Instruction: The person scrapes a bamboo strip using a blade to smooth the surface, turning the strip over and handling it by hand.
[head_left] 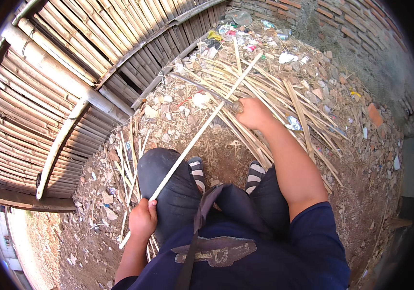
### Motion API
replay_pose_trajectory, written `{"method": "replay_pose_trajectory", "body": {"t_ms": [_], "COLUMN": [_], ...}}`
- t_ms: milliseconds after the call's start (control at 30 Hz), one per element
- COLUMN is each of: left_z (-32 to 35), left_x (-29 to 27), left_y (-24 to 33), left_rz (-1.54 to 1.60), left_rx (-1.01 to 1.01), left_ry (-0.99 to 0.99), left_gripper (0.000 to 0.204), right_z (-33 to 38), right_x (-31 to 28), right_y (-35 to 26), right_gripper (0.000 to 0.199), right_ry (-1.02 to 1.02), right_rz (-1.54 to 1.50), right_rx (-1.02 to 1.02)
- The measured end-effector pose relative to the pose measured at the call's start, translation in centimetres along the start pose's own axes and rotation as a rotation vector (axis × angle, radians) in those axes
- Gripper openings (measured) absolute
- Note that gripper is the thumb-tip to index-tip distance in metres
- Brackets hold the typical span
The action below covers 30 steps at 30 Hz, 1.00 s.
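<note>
A long, pale bamboo strip (pixel 190 149) runs slantwise from beside my left hip, over my left knee, to the ground ahead. My left hand (pixel 142 218) is closed around its lower part, thumb on top. Farther ahead, my right hand (pixel 254 114) grips the handle of a long-bladed knife (pixel 198 86), whose blade points left and away from me. The knife crosses the strip near the handle; whether the edge touches it I cannot tell. Beyond my right hand lies a heap of split bamboo strips (pixel 269 92).
More thin strips (pixel 128 169) lie left of my left knee. A bamboo-slat wall (pixel 62 87) with poles stands at the left, and a brick wall (pixel 352 34) at the far right. Rubble and litter (pixel 245 34) cover the ground. My sandalled feet (pixel 196 173) are close by.
</note>
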<state>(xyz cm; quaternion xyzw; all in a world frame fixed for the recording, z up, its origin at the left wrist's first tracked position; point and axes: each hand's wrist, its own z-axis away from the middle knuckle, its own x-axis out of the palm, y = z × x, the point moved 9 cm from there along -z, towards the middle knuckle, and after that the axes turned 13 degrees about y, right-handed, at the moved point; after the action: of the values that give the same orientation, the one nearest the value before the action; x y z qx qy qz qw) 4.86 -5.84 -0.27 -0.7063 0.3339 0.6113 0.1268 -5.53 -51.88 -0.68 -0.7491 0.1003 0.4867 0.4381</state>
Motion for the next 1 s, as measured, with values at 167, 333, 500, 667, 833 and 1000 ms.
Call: {"method": "replay_pose_trajectory", "body": {"t_ms": [167, 333, 500, 667, 833, 1000], "left_z": [-0.2, -0.9, -0.9, -0.6, -0.9, -0.8], "left_x": [0.4, 0.2, 0.0, 0.6, 0.2, 0.7], "left_y": [-0.2, 0.2, 0.1, -0.7, -0.4, -1.3], "left_rz": [0.156, 0.225, 0.114, 0.222, 0.267, 0.246], "left_rx": [0.015, 0.015, 0.002, -0.019, -0.022, -0.026], "left_ry": [-0.052, -0.071, -0.085, -0.125, -0.087, -0.116], "left_gripper": [0.043, 0.044, 0.043, 0.043, 0.043, 0.045], "right_z": [5.5, 1.1, 0.7, 5.4, -0.8, 0.4], "right_x": [-0.1, 0.1, -0.6, 1.5, -1.6, -1.3], "right_y": [-9.4, -2.1, -1.2, -8.9, 1.2, -1.9], "right_gripper": [0.032, 0.039, 0.039, 0.03, 0.024, 0.03], "right_ry": [-0.23, -0.18, 0.037, -0.225, -0.049, 0.005], "right_rz": [0.125, -0.073, 0.024, 0.091, -0.226, -0.069], "right_rx": [-0.354, -0.125, -0.092, -0.477, 0.011, -0.125]}}
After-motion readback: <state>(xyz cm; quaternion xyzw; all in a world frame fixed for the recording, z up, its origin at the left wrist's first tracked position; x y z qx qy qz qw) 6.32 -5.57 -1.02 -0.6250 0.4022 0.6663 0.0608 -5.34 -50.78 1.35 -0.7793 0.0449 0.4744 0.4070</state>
